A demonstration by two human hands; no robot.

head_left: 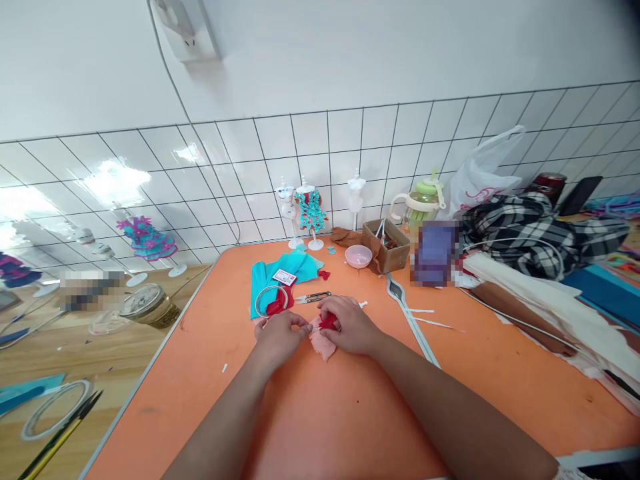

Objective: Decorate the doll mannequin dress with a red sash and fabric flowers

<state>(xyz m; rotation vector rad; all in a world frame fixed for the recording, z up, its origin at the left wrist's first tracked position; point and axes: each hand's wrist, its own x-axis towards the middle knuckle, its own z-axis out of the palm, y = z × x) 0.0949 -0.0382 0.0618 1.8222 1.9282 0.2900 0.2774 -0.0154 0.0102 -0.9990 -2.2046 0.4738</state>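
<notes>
A small piece of pink fabric [323,347] with a frayed lower edge lies on the orange table, with red fabric [329,321] on top of it. My left hand [281,339] pinches the pink piece at its left edge, thumb and index finger together. From the right, my right hand [350,325] closes its fingers on the red fabric, hiding part of it. Just beyond my hands lie thread snips [314,297]. Left of them, a ring [257,303] rests over turquoise cloth [259,280] and more red fabric [280,303], below a white label card [285,277].
Behind stand small white dress forms [355,190], one wearing a turquoise ruffled dress [311,210]. A pink bowl [359,256], a cardboard box [393,248] and a zipper [407,310] are to the right. Beyond them are a jug [423,203] and checked cloth [525,233].
</notes>
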